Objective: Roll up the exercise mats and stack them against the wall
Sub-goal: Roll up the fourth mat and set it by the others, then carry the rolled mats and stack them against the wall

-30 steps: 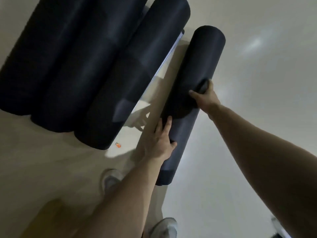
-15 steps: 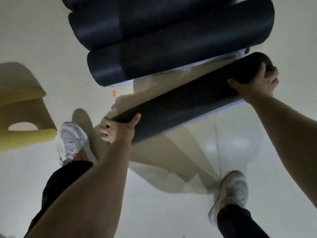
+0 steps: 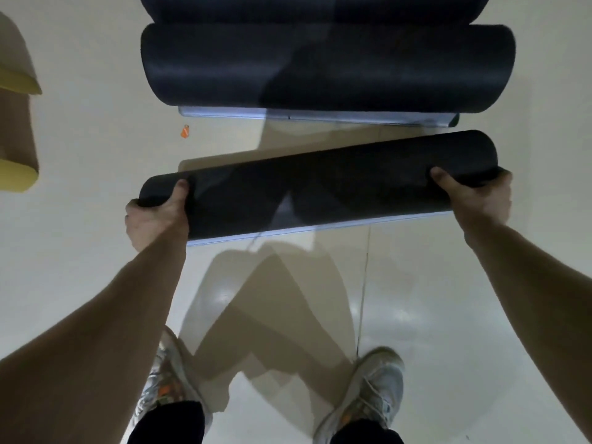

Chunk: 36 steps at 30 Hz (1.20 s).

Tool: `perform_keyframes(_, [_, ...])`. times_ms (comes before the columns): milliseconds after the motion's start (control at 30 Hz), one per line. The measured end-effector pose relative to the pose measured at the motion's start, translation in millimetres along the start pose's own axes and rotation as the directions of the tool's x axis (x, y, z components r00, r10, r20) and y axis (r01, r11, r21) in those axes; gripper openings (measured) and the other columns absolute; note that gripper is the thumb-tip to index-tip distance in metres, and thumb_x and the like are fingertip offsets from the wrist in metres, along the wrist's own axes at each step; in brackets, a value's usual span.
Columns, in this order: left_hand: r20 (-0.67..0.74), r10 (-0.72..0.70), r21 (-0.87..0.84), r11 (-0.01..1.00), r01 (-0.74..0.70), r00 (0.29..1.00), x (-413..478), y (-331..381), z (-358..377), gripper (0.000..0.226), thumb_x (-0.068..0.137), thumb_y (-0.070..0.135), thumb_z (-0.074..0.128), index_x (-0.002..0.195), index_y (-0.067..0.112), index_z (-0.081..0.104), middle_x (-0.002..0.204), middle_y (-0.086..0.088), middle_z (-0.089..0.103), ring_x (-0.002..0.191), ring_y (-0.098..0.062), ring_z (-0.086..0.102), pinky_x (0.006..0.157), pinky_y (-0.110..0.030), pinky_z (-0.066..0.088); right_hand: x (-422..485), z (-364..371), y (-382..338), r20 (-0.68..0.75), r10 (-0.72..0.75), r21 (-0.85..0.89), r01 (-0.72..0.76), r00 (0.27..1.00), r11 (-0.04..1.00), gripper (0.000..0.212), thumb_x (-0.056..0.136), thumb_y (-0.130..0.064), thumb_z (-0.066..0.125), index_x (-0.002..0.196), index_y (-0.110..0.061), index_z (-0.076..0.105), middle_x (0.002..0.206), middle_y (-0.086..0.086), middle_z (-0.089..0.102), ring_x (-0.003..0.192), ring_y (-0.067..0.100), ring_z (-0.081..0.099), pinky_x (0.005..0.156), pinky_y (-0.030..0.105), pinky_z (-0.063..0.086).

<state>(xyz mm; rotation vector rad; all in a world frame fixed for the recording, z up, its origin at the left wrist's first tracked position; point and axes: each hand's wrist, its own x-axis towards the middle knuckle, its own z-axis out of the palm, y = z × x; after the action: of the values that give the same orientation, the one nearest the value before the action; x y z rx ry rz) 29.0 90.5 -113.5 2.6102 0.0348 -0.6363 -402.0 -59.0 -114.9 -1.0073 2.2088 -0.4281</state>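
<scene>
Since half a second ago the held rolled mat (image 3: pixel 320 190) is lying much closer to level across the view, and the left hand (image 3: pixel 153 216) is now sitting right at its end instead of under it. At the far left edge a yellow foam piece (image 3: pixel 16 177) is standing well apart from everything, with a wide band of bare floor (image 3: pixel 89 129) lying between it and the mats. The left hand is grasping the roll's left end, thumb over the top and the fingers curling out of sight below. Just beyond, a small orange scrap (image 3: pixel 185 132) is lying on the floor near the stack's left corner. Below, a left shoe (image 3: pixel 163 379) is showing. The held roll is running from lower left to upper right, a pale edge showing along its near side; whether it is touching the floor cannot be told. Beyond it the stacked rolled mats (image 3: pixel 326 65) are lying side by side at the top of the view, a pale strip (image 3: pixel 320 118) edging their near side. A gap of floor is separating the stack from the held roll, narrowing toward the right. A thin floor seam (image 3: pixel 363 283) is running down toward the right shoe (image 3: pixel 371 389). The right hand (image 3: pixel 477 197) is gripping the roll's right end, thumb on top. Open floor is stretching to the right.
</scene>
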Motion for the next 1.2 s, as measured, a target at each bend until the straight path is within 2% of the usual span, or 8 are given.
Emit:
perform_keyframes(167, [0.039, 0.003, -0.002, 1.0, -0.003, 0.999, -15, -19, -10, 0.086, 0.067, 0.075, 0.075, 0.129, 0.017, 0.06, 0.117, -0.002, 0.064, 0.105, -0.027, 0.062, 0.085, -0.033, 0.048, 2, -13, 2, 0.049, -0.014, -0.124, 0.02, 0.999, 0.992, 0.099, 0.064, -0.074, 0.081, 0.135, -0.014, 0.047, 0.132, 0.009, 0.06, 0.12, 0.033, 0.057, 0.09, 0.04, 0.048])
perform_keyframes(367, [0.098, 0.053, -0.066, 0.997, -0.047, 0.994, -8, -31, -11, 0.078, 0.076, 0.067, 0.077, 0.132, 0.017, 0.056, 0.127, -0.005, 0.065, 0.117, -0.031, 0.061, 0.093, -0.038, 0.05, 20, -27, -6, 0.26, 0.008, -0.353, 0.087, 0.966, 0.932, 0.114, 0.049, -0.087, 0.072, 0.134, -0.013, 0.054, 0.124, 0.011, 0.065, 0.113, 0.038, 0.061, 0.088, 0.045, 0.052])
perform_keyframes(500, [0.097, 0.031, -0.07, 0.997, -0.024, 0.995, -1, -19, -7, 0.077, 0.077, 0.064, 0.078, 0.13, 0.015, 0.054, 0.127, -0.007, 0.064, 0.116, -0.032, 0.06, 0.093, -0.04, 0.051, 20, -19, -19, 0.257, -0.079, -0.433, 0.188, 0.963, 0.882, 0.11, 0.072, -0.063, 0.08, 0.155, -0.017, 0.024, 0.153, 0.017, 0.042, 0.138, 0.044, 0.041, 0.108, 0.057, 0.04])
perform_keyframes(633, [0.091, 0.028, -0.037, 0.999, -0.024, 0.995, -1, -10, -5, 0.075, 0.08, 0.062, 0.076, 0.133, 0.015, 0.051, 0.13, -0.008, 0.063, 0.119, -0.034, 0.059, 0.089, -0.036, 0.047, 12, -10, -58, 0.572, -0.4, -0.568, 0.697, 0.717, 0.437, 0.087, 0.085, -0.055, 0.055, 0.161, -0.03, 0.022, 0.165, 0.01, 0.027, 0.15, 0.037, 0.024, 0.123, 0.056, 0.021])
perform_keyframes(800, [0.071, 0.048, -0.093, 0.995, -0.041, 0.996, -5, -14, -3, 0.071, 0.081, 0.058, 0.077, 0.131, 0.014, 0.052, 0.124, -0.004, 0.063, 0.111, -0.027, 0.059, 0.087, -0.031, 0.044, -22, 59, -108, 0.921, -0.165, -0.367, 0.928, 0.353, -0.064, 0.116, 0.079, -0.057, 0.072, 0.16, -0.038, -0.008, 0.17, 0.005, 0.011, 0.153, 0.034, 0.02, 0.122, 0.056, 0.019])
perform_keyframes(967, [0.065, 0.073, -0.206, 0.977, -0.058, 0.995, -2, -21, 1, 0.07, 0.08, 0.055, 0.08, 0.129, 0.013, 0.053, 0.113, 0.005, 0.059, 0.102, -0.017, 0.056, 0.088, -0.028, 0.046, -28, 73, -126, 0.912, 0.047, -0.406, 0.913, 0.407, -0.033, 0.142, 0.064, -0.064, 0.084, 0.155, -0.042, -0.022, 0.169, 0.003, 0.006, 0.151, 0.036, 0.02, 0.119, 0.056, 0.027])
perform_keyframes(1100, [0.012, 0.134, -0.303, 0.945, -0.124, 0.991, -9, -38, 5, 0.083, 0.08, 0.053, 0.079, 0.141, 0.011, 0.041, 0.132, -0.002, 0.053, 0.121, -0.021, 0.055, 0.107, -0.034, 0.045, -51, 86, -112, 0.918, -0.146, -0.386, 0.915, 0.369, -0.118, 0.157, 0.038, -0.088, 0.079, 0.157, -0.037, -0.01, 0.162, 0.008, 0.027, 0.141, 0.039, 0.037, 0.116, 0.06, 0.033])
perform_keyframes(1200, [-0.089, -0.136, -0.351, 0.931, 0.096, 0.987, -47, -73, 25, 0.098, 0.082, 0.057, 0.076, 0.153, 0.009, 0.028, 0.148, -0.013, 0.039, 0.134, -0.031, 0.044, 0.11, -0.036, 0.038, -53, 92, -119, 0.914, -0.165, -0.384, 0.922, 0.372, -0.052, 0.152, 0.037, -0.086, 0.081, 0.157, -0.041, 0.0, 0.158, 0.007, 0.037, 0.136, 0.039, 0.045, 0.113, 0.059, 0.037])
